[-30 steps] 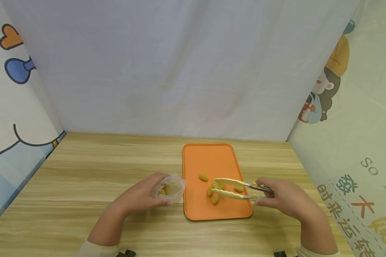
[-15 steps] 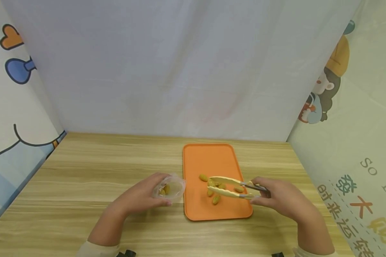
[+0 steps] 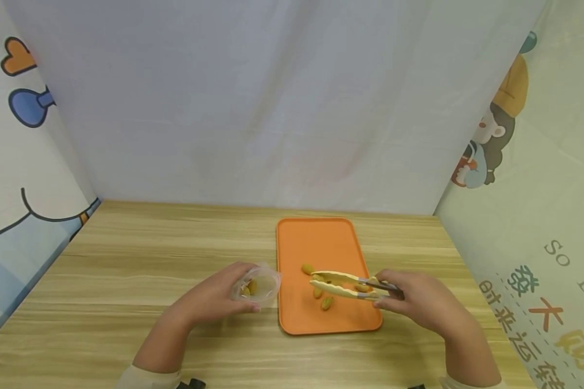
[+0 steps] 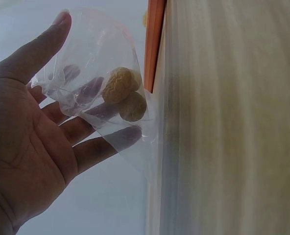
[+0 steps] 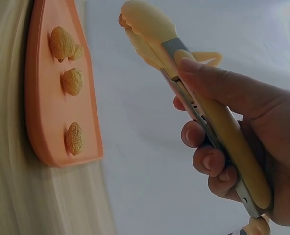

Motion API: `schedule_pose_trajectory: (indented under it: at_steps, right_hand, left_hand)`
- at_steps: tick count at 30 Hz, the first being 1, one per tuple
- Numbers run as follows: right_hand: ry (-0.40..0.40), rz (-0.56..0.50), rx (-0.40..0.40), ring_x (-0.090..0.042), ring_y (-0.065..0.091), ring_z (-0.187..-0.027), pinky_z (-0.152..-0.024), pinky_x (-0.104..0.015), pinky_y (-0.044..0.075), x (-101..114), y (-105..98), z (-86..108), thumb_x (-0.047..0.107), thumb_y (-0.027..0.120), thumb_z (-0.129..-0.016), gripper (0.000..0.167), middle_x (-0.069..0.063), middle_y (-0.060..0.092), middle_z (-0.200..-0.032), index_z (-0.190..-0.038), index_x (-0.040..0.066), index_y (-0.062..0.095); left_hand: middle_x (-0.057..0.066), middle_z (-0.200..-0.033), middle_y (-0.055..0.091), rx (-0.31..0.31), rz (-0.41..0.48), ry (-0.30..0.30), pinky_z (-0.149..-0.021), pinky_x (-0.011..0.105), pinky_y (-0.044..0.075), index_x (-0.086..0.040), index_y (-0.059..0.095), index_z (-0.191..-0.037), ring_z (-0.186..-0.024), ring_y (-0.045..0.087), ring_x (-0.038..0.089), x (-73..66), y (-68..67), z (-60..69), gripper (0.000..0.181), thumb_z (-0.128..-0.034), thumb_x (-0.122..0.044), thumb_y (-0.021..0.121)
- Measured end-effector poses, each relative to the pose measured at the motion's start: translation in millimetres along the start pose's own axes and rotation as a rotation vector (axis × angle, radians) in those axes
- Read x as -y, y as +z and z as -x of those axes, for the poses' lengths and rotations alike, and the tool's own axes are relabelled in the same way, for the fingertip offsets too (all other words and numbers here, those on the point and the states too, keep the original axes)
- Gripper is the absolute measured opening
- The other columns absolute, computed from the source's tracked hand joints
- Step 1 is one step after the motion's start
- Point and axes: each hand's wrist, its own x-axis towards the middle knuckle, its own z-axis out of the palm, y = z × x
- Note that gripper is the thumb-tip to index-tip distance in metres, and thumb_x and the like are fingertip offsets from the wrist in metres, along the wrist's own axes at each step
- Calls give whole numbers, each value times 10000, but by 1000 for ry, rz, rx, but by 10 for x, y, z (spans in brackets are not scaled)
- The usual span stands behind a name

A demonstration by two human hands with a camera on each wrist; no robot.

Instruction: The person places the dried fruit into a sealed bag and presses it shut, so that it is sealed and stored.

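Tongs (image 3: 340, 290) shifted left above orange tray (image 3: 316, 243); right hand (image 3: 418, 300) grips them, left hand (image 3: 224, 294) loosely curved round clear bag (image 3: 269, 289).

Glossy clear plastic bag (image 4: 98, 54), rough wrinkled lumps (image 5: 72, 82)

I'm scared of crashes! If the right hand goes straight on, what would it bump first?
Its tongs probably reach the clear container; depth is unclear, so maybe a brown lump first.

The head camera looks forward and down at the table (image 3: 141, 259). Wrist cameras, close and tipped, face the left hand (image 4: 37, 137) and right hand (image 5: 277, 127). All see the tray (image 3: 316, 243).
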Motion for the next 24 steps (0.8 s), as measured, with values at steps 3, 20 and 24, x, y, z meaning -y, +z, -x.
schedule_pose_trajectory:
  at_steps: [3, 20, 24]
  right_hand:
    - [-12, 6, -9, 7, 389, -581, -540, -211, 358, 26, 24, -16, 494, 716, -832, 291, 194, 463, -676, -1020, 289, 632]
    - [-146, 25, -116, 42, 419, -579, -534, -182, 388, 170, 164, -97, 463, 714, -853, 278, 233, 562, -776, -1043, 268, 653]
    - [-164, 20, -141, 46, 420, -582, -536, -177, 391, 195, 176, -103, 464, 714, -855, 263, 241, 531, -754, -1047, 298, 649]
  left_hand:
    - [-46, -1331, 545, 2, 1, -4, -964, 454, 455, -233, 482, -1403, -1106, 538, 139, -5, -1, 2, 765, -767, -525, 791]
    - [-39, -1333, 542, 15, 19, -17, -982, 453, 450, -240, 482, -1398, -1129, 539, 141, -11, 5, 2, 747, -774, -506, 794]
    - [-44, -1337, 538, 19, 24, -20, -976, 456, 452, -245, 479, -1400, -1126, 538, 143, -24, 4, 6, 737, -780, -483, 799]
